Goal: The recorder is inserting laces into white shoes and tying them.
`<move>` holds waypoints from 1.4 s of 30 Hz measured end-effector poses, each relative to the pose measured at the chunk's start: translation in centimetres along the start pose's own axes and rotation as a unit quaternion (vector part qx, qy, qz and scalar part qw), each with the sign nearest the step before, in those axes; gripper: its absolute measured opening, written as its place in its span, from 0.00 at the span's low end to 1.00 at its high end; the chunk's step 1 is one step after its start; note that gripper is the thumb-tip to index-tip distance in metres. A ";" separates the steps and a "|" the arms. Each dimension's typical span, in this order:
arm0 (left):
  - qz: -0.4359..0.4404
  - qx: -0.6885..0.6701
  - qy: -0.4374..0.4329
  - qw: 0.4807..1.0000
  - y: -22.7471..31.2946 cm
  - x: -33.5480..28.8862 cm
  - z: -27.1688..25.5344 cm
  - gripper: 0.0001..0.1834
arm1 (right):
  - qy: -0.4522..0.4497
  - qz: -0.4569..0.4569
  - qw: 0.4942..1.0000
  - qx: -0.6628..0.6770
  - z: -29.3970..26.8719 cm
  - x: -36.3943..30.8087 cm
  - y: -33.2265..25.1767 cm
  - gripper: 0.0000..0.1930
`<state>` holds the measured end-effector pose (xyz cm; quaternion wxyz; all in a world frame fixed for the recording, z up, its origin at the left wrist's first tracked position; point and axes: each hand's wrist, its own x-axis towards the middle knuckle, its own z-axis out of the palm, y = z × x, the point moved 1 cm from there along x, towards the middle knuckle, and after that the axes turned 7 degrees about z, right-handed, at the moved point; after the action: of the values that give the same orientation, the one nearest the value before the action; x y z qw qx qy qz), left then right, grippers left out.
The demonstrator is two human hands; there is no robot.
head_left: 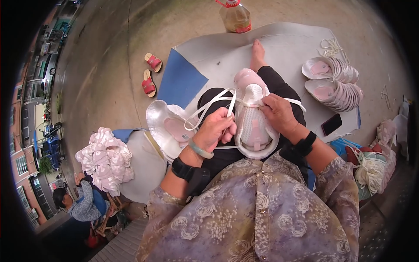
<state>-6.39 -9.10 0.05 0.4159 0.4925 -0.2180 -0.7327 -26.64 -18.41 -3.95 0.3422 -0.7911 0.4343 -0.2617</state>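
A pink and white shoe upper (252, 126) lies on my lap, its toe pointing away from me and its opening near my body. My left hand (218, 129) is closed on a white shoelace (214, 99), which loops up in front of it beside the upper. The fingers of my right hand (281, 114) pinch at the upper's right lacing edge, where the lace crosses; a lace end sticks out to the right beyond that hand. Just left of my lap rests a second, open white and pink upper (171, 126).
A grey mat (288, 41) with a folded blue corner (181, 78) lies under my legs. Stacked uppers (336, 89), a phone (331, 125) and lace bundles (371, 170) are at right. Left are an upper pile (107, 159), red sandals (149, 83) and another person (87, 205). A bottle (235, 17) stands ahead.
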 end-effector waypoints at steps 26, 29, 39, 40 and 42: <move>0.230 0.320 0.221 0.892 -2.1 5.5 1.4 0.07 | -0.016 -0.039 0.998 -0.042 -1.5 -4.1 -0.8 0.19; 0.250 0.308 0.216 0.892 -2.6 6.1 1.2 0.05 | -0.027 -0.062 0.997 -0.041 -1.6 -3.8 -0.7 0.20; 0.286 0.393 0.244 0.839 -2.3 6.1 1.7 0.07 | -0.039 -0.060 0.997 -0.040 -1.7 -3.9 -0.1 0.21; 0.312 0.432 0.243 0.811 -2.2 6.0 1.9 0.06 | -0.035 -0.063 0.997 -0.041 -1.6 -3.9 -0.1 0.20; 0.316 0.459 0.229 0.798 -2.2 6.0 2.1 0.08 | -0.033 -0.066 0.996 -0.043 -1.6 -3.9 0.0 0.20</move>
<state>-10.19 -13.03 -3.88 0.3875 0.6827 -0.5707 -0.2408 -29.62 -15.52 -3.41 0.3039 -0.8404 0.3802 -0.2384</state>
